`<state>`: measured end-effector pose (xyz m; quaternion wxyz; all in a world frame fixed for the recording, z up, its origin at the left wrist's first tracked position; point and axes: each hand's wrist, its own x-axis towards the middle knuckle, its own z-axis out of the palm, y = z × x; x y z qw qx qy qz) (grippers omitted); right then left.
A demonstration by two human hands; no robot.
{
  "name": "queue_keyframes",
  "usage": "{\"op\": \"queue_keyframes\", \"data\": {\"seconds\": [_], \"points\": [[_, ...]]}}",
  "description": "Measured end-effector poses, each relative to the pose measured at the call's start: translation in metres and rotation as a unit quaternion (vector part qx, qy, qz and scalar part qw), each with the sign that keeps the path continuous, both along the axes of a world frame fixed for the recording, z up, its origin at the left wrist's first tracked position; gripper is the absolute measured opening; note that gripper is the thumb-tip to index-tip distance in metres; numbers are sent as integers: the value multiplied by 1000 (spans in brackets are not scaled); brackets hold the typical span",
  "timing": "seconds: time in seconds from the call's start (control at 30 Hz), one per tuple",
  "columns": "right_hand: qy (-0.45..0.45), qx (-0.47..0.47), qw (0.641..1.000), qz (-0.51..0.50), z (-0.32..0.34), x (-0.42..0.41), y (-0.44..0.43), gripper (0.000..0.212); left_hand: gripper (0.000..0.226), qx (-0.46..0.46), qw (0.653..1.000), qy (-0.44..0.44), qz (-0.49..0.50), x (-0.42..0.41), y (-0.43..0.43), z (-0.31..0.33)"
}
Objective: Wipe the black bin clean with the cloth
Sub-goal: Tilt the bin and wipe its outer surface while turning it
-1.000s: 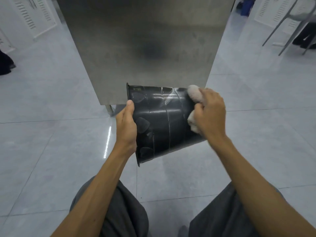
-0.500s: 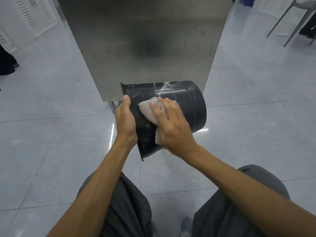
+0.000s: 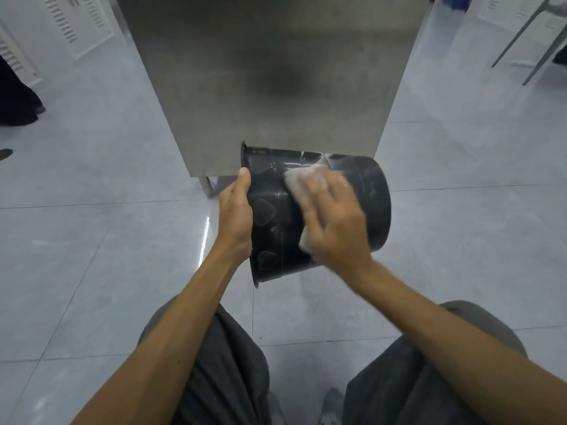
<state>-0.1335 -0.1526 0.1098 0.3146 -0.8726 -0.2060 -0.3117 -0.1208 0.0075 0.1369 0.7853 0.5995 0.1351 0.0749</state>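
Observation:
The black bin [image 3: 372,204] lies on its side in the air in front of me, rim to the left and base to the right, with heart shapes on its wall. My left hand [image 3: 234,216] grips the rim, thumb on the outside. My right hand [image 3: 334,222] lies flat on the bin's side wall and presses a whitish cloth [image 3: 296,182] against it; the cloth pokes out past the fingertips and below the palm. The right hand is motion-blurred.
A steel table [image 3: 270,75] stands just behind the bin, one leg visible beneath its edge. Grey tiled floor [image 3: 92,240] surrounds me. My knees are at the bottom. Chair legs [image 3: 527,41] stand far right; another person's dark shoes are at the far left.
My right hand slid the cloth from the bin's base end to near the rim, then back towards the middle of the side wall. The left hand kept its grip on the rim.

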Motion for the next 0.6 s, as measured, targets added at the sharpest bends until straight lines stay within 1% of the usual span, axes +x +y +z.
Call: {"op": "queue_keyframes", "data": {"seconds": [0.07, 0.1, 0.13, 0.2, 0.3, 0.37, 0.43, 0.53, 0.6], "points": [[-38, -56, 997, 39, -25, -25, 25, 39, 48, -37, 999, 15, 3, 1, -4, -2], [-51, -70, 995, 50, -33, -31, 32, 39, 51, -53, 998, 27, 12, 1, -4, -3], [-65, -78, 993, 56, -36, -31, 34, 39, 48, -68, 997, 35, 16, 2, -4, -2], [-98, -85, 990, 53, -33, -19, 28, 36, 40, -87, 996, 29, 2, 5, -4, -1], [-102, -53, 993, 5, -16, 2, 15, 36, 45, -56, 998, 12, 1, 8, -7, 3], [-74, -9, 996, -48, -2, 15, 5, 35, 44, -33, 999, 7, -2, 9, -9, 4], [-17, 34, 993, -115, 10, 33, -15, 33, 42, -13, 1000, 5, -3, 8, -9, 3], [99, 79, 972, -198, 25, 64, -60, 35, 42, 27, 999, -4, -21, 3, -4, -1], [179, 132, 951, -213, 26, 71, -81, 36, 43, 50, 998, -6, -37, 0, -3, -7]]}}
